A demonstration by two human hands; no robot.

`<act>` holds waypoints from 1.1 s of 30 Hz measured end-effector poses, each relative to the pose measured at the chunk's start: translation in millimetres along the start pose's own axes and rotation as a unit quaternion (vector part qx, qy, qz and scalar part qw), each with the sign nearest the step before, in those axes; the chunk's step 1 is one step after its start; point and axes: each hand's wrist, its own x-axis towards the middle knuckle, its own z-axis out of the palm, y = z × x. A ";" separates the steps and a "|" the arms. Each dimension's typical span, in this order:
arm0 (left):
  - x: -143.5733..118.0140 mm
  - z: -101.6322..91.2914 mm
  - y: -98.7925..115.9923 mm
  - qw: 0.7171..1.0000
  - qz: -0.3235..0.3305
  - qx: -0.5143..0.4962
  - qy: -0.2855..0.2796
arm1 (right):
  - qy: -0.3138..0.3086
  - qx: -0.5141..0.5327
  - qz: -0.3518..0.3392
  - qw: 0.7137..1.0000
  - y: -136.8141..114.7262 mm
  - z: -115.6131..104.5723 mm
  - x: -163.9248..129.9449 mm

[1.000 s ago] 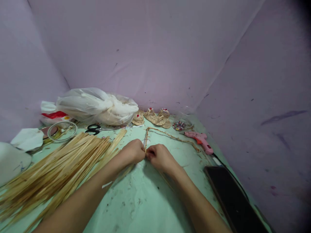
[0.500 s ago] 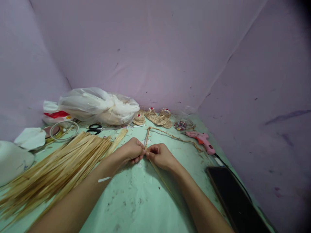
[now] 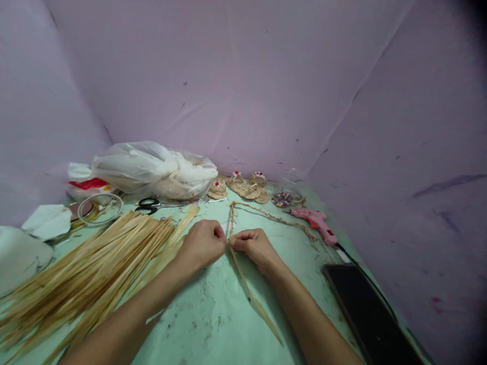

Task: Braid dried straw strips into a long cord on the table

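Note:
A thin braid of dried straw-like strips [image 3: 272, 217] lies on the green table, bent into a corner at the far side and running back to my hands. My left hand [image 3: 205, 243] is closed, its fingertips pinched at the near end of the braid. Right beside it, my right hand [image 3: 253, 246] pinches the same spot between thumb and forefinger. From under my right fingers a loose strip [image 3: 253, 299] trails toward me. To the left of my hands lies a spread bundle of dried strips [image 3: 102, 268].
At the back stand a white plastic bag [image 3: 152, 170], black-handled scissors [image 3: 147, 205], small woven slippers [image 3: 245, 187] and a bag of beads [image 3: 282, 198]. On the right lie a pink glue gun [image 3: 317, 223] with its cord and a dark phone [image 3: 369, 309]. Tape rolls [image 3: 99, 209] sit at left.
My left hand has turned so its back faces up more. The loose strip has swung into clearer view below my right hand. Both hands still pinch the braid's near end.

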 end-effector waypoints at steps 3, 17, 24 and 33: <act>-8.7 4.5 5.6 0.997 -0.015 0.053 -0.055 | -0.002 0.030 0.006 1.000 -1.2 1.7 0.0; 8.7 -8.6 0.8 0.958 -0.150 -0.150 -0.192 | 0.001 -0.043 -0.002 0.999 6.6 0.2 5.0; 14.1 -0.4 2.4 0.967 -0.091 -0.146 -0.187 | -0.034 -0.079 -0.046 0.995 7.7 -2.9 3.7; 17.4 15.7 -4.5 0.981 -0.083 -0.132 -0.116 | -0.005 -0.187 -0.103 0.977 13.2 2.0 3.9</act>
